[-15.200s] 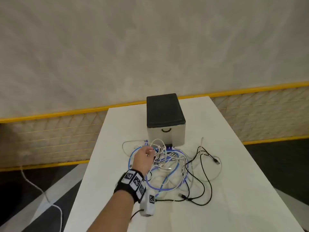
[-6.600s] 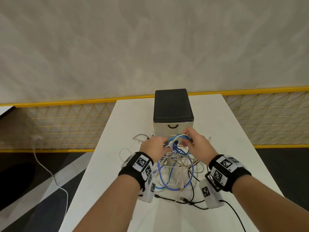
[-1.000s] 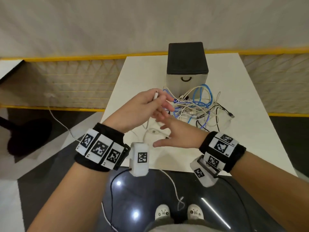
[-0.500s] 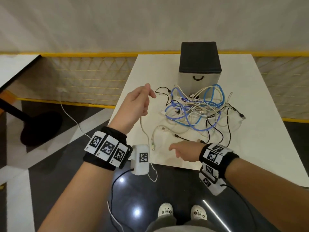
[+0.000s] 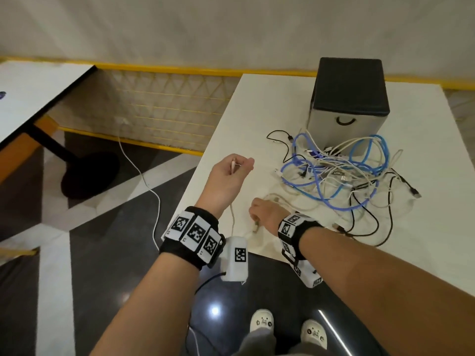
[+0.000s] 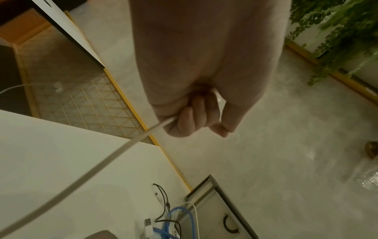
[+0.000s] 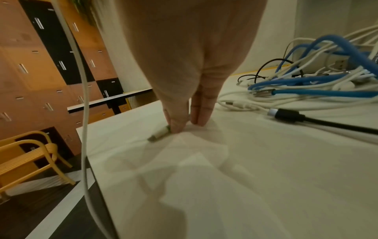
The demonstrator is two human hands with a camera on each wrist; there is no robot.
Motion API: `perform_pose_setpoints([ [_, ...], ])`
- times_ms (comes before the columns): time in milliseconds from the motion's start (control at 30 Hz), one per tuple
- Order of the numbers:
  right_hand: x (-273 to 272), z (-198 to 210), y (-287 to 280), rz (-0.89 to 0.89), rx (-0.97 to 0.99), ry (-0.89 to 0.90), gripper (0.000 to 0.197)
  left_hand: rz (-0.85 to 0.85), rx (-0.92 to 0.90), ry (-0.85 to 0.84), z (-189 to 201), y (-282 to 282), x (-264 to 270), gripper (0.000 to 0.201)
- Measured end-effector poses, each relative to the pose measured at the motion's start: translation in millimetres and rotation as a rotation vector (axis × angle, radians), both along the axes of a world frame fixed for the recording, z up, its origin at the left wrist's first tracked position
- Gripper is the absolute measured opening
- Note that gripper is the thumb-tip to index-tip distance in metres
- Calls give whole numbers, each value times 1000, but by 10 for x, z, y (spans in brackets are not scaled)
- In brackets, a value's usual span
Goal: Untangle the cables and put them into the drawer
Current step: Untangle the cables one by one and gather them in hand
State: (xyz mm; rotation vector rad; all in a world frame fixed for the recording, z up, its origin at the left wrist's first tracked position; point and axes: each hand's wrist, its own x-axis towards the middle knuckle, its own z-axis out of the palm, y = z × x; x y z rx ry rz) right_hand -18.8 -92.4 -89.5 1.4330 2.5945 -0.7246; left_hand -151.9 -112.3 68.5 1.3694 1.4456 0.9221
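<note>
A tangle of blue, white and black cables [image 5: 339, 176] lies on the white table [image 5: 257, 111] in front of a grey drawer box [image 5: 347, 106] with a black top, whose drawer is closed. My left hand [image 5: 239, 164] is raised over the table's left edge and grips one end of a white cable [image 5: 232, 217], fingers curled round it [image 6: 204, 122]. The cable hangs down past the table's front edge. My right hand [image 5: 253, 219] is down on the table near the front edge, and its fingertips [image 7: 178, 126] pinch the white plug [image 7: 159, 135] at the cable's other end.
A second white table [image 5: 25, 98] on a black pedestal [image 5: 90, 173] stands at the left. A yellow mesh barrier [image 5: 167, 104] runs behind, and a white cord [image 5: 151, 191] trails over the floor. The right wrist view shows a yellow chair [image 7: 30, 153] and lockers [image 7: 40, 64].
My right hand has moved forward along the table's front edge and come down on the white plug. My left hand still holds the cable end up at the left.
</note>
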Motion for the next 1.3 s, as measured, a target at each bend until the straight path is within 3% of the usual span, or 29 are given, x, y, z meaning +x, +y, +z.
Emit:
perform_pose_setpoints([
  [67,-4,-39,-1,1,35,25,16,7,-5,-37,-30,8,-70,9],
  [133,7,17,-20,-76,22,100,15,17,-7,-51,-63,17,-131,13],
  [333,139,672,-79,-551,-144,892,10,77,3,-68,-104,92,-77,21],
  [533,396,1200,-202,-648,-148,1190,13,-34,46,-66,-101,201,374,26],
  [667,606,1191,-297,-599,-181,1103,11,-5,155,-27,-78,284,595,32],
  [800,742,1224,-309,-602,-137,1058,13,-107,92,-151,-37,255,814,38],
  [933,846,1237,-318,-569,-159,965,11,-136,137,-162,122,322,943,33],
  [1067,1004,1010,-311,-556,-245,729,12,-38,214,-386,497,430,975,31],
  [1167,1164,976,-245,-683,-312,763,22,-20,248,-461,729,484,885,34],
  [1233,1254,1080,-203,-696,-252,808,25,-112,303,-317,724,510,831,38],
  [1300,1296,1253,-171,-686,-188,856,26,-269,334,15,626,511,861,20],
])
